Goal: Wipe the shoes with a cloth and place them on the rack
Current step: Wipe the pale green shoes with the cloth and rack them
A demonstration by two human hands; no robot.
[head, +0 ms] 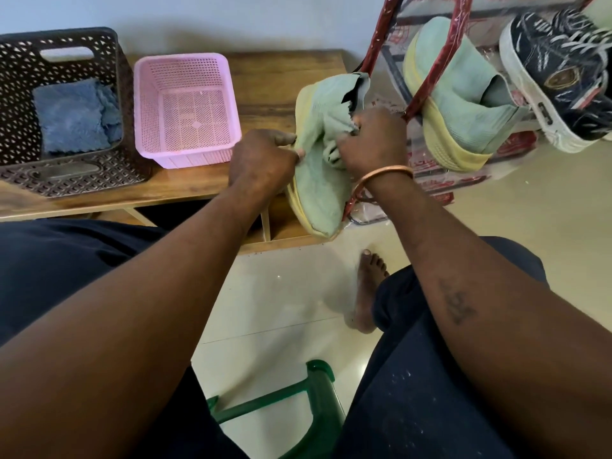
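Mint-green knit covers the mint-green knit sneaker (318, 180), a slip-on with a pale yellow sole. It is held in the air, toe toward the person, over the near edge of the wooden worktop (284, 81). The left hand (263, 160) grips its side, thumb and fingers pinching the knit by the sole edge. The right hand (372, 142) is clenched on its collar. Bunched pale green fabric lies under those fingers, and I cannot tell whether it is a separate cloth or part of the upper. A copper bangle (385, 176) circles that wrist.

There are three shoes in all. To the right of the held sneaker is the shoe rack (438, 61), with red-wrapped bars and printed clear plastic. It carries a matching mint-green sneaker (460, 94) lying on its side, and farther right one navy lace-up sneaker (563, 77) with a white sole.

Two baskets stand on the worktop. The pink basket (149, 94) is just left of the held sneaker. The larger brown basket (20, 77) is farther left and holds a heap of blue cloths (73, 117), whose number I cannot tell.

Below the held sneaker lie a glossy cream tiled floor (271, 309), a bare foot (366, 293) and one green plastic stool (319, 392). Beyond it stands a pale grey wall (231, 21).
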